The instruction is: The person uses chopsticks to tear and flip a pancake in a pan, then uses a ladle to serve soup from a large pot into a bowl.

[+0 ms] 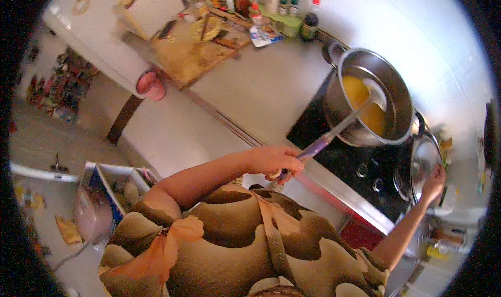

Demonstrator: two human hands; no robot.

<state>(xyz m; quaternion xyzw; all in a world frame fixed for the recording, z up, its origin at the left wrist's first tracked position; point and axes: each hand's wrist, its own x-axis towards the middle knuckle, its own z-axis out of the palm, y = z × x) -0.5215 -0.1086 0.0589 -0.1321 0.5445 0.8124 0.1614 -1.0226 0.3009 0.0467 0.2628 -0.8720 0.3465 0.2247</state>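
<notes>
A tall stainless-steel pot (370,97) stands on the black cooktop (352,166), with yellow-orange liquid (356,91) inside. My left hand (280,164) grips the purple handle of a metal ladle (313,148), whose bowl rests inside the pot at the liquid. At the right, my right hand (432,185) has its fingers closed at a glass lid (424,160) with a metal rim, which is tilted beside the pot; the exact point of grip is blurred.
Bottles and spice jars (272,1) line the wall behind the counter (250,85). A wooden board (191,62), a yellow bowl (207,28) and a plastic packet (264,36) lie back left. A pink cup (152,86) stands near the left ledge.
</notes>
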